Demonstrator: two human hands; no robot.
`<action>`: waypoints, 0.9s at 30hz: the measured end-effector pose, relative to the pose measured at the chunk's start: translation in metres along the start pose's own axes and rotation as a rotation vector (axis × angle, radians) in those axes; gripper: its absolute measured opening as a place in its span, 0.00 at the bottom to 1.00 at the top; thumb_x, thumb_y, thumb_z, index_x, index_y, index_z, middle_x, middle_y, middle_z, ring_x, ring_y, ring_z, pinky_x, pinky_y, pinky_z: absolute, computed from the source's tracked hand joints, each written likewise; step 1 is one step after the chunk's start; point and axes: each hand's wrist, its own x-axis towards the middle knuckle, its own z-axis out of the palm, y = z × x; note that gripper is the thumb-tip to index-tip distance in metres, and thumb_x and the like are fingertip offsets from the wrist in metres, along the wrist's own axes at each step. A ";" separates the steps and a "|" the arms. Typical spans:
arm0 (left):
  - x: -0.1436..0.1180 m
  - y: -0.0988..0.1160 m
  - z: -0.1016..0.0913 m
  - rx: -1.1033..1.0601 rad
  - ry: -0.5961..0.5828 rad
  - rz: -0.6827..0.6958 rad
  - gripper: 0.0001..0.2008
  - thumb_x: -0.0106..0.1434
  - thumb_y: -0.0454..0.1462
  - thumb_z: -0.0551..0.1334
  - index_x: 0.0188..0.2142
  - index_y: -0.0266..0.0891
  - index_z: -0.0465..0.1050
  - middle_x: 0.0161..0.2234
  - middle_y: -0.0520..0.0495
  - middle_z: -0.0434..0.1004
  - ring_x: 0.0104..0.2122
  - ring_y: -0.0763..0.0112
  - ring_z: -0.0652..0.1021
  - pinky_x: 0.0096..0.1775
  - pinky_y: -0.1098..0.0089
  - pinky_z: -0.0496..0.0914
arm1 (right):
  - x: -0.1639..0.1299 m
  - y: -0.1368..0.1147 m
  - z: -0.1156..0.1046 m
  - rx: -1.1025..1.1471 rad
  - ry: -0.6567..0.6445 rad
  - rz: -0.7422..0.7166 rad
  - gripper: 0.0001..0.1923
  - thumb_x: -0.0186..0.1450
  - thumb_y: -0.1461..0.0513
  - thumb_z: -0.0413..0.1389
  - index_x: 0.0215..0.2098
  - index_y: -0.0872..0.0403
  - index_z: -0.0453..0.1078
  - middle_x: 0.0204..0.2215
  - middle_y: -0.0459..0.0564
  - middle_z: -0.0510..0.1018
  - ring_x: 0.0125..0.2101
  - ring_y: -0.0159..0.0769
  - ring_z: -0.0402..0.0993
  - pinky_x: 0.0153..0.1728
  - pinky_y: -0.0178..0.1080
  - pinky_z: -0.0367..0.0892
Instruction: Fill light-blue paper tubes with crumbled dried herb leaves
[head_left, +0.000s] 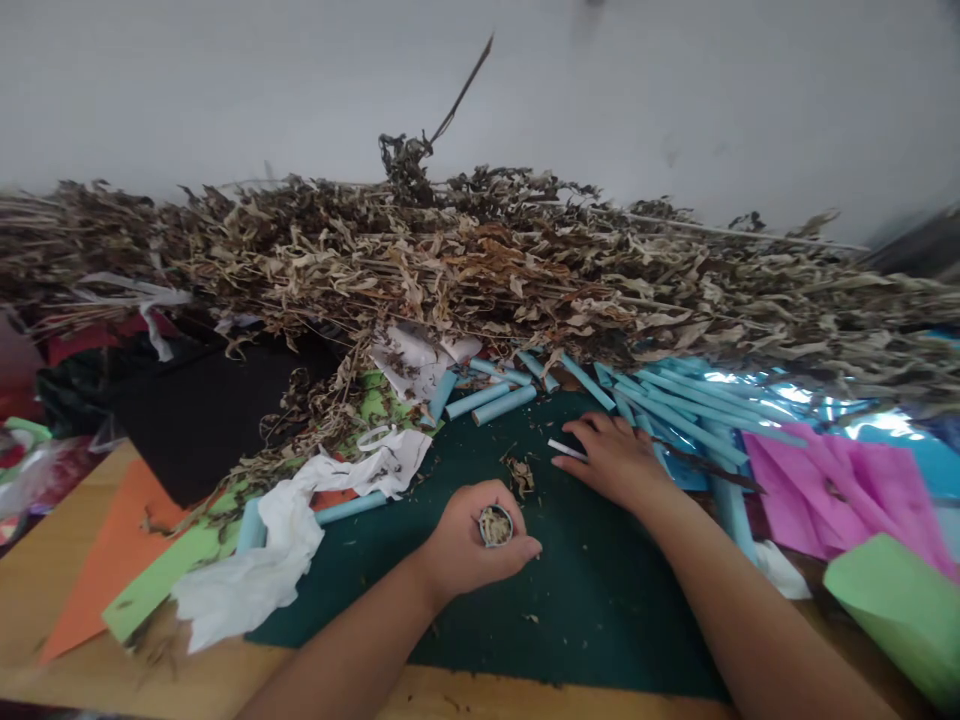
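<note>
Upright in my left hand is a paper tube, its round mouth facing up and packed with crumbled dry leaves. The fingers and thumb wrap round it over a dark green mat. My right hand rests palm down at the mat's far side, close to light blue paper tubes. A thin white stick lies between its thumb and forefinger, the inner end in the crook of the hand. The other fingertips reach toward the tubes. Loose leaf bits are scattered on the mat between both hands.
A long heap of dried leafy stalks runs along the wall. Crumpled white tissue, orange paper and a black sheet lie left. Pink paper and green paper lie right on the wooden table.
</note>
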 end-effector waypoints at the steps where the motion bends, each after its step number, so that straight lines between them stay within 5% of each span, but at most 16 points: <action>1: 0.001 0.001 0.000 0.014 -0.006 0.009 0.12 0.47 0.40 0.61 0.20 0.35 0.60 0.16 0.53 0.62 0.16 0.80 0.63 0.20 0.77 0.58 | 0.002 0.004 0.002 0.011 0.001 0.014 0.14 0.53 0.55 0.53 0.36 0.52 0.67 0.38 0.55 0.66 0.39 0.51 0.59 0.36 0.54 0.54; 6: 0.003 0.009 -0.001 0.071 -0.040 0.040 0.10 0.46 0.37 0.60 0.18 0.34 0.61 0.15 0.53 0.61 0.15 0.81 0.62 0.19 0.78 0.57 | 0.012 0.004 0.001 0.206 0.039 0.015 0.03 0.57 0.63 0.47 0.27 0.54 0.62 0.27 0.51 0.67 0.30 0.39 0.64 0.32 0.43 0.59; 10: 0.003 0.010 -0.002 0.041 -0.067 0.003 0.09 0.45 0.37 0.61 0.18 0.34 0.61 0.14 0.53 0.62 0.15 0.81 0.62 0.18 0.78 0.57 | 0.008 -0.032 -0.034 0.526 0.258 0.005 0.07 0.63 0.60 0.35 0.35 0.50 0.51 0.24 0.45 0.62 0.24 0.30 0.62 0.26 0.35 0.60; 12: 0.003 0.008 -0.002 0.023 -0.068 -0.015 0.09 0.44 0.36 0.61 0.18 0.34 0.62 0.14 0.53 0.62 0.15 0.81 0.63 0.18 0.78 0.57 | -0.002 -0.062 -0.060 1.222 0.417 -0.107 0.06 0.62 0.55 0.40 0.31 0.49 0.52 0.18 0.40 0.54 0.16 0.28 0.53 0.19 0.32 0.54; 14: 0.004 0.006 -0.003 0.028 -0.061 -0.010 0.09 0.43 0.36 0.61 0.17 0.34 0.62 0.14 0.54 0.61 0.15 0.81 0.62 0.17 0.79 0.57 | -0.016 -0.093 -0.083 1.596 0.279 -0.251 0.17 0.59 0.48 0.44 0.23 0.51 0.54 0.13 0.39 0.50 0.13 0.25 0.46 0.15 0.30 0.47; 18: 0.004 0.002 -0.003 0.050 -0.067 0.014 0.08 0.43 0.36 0.61 0.18 0.34 0.63 0.14 0.54 0.61 0.16 0.81 0.62 0.18 0.79 0.58 | -0.034 -0.134 -0.097 1.803 0.009 -0.346 0.26 0.55 0.43 0.44 0.14 0.55 0.48 0.09 0.39 0.43 0.11 0.24 0.41 0.13 0.31 0.45; 23: 0.004 -0.002 -0.001 0.133 -0.062 0.086 0.06 0.39 0.29 0.60 0.19 0.35 0.63 0.17 0.53 0.63 0.22 0.76 0.67 0.22 0.79 0.62 | -0.035 -0.141 -0.070 1.894 -0.124 -0.329 0.25 0.53 0.43 0.48 0.15 0.54 0.50 0.10 0.39 0.47 0.12 0.25 0.43 0.14 0.31 0.44; 27: 0.003 -0.004 0.001 0.126 -0.057 0.077 0.05 0.41 0.31 0.60 0.19 0.34 0.63 0.17 0.54 0.62 0.21 0.77 0.65 0.22 0.79 0.62 | -0.036 -0.136 -0.068 1.881 -0.149 -0.350 0.25 0.54 0.43 0.47 0.15 0.55 0.50 0.11 0.39 0.48 0.13 0.24 0.44 0.16 0.31 0.46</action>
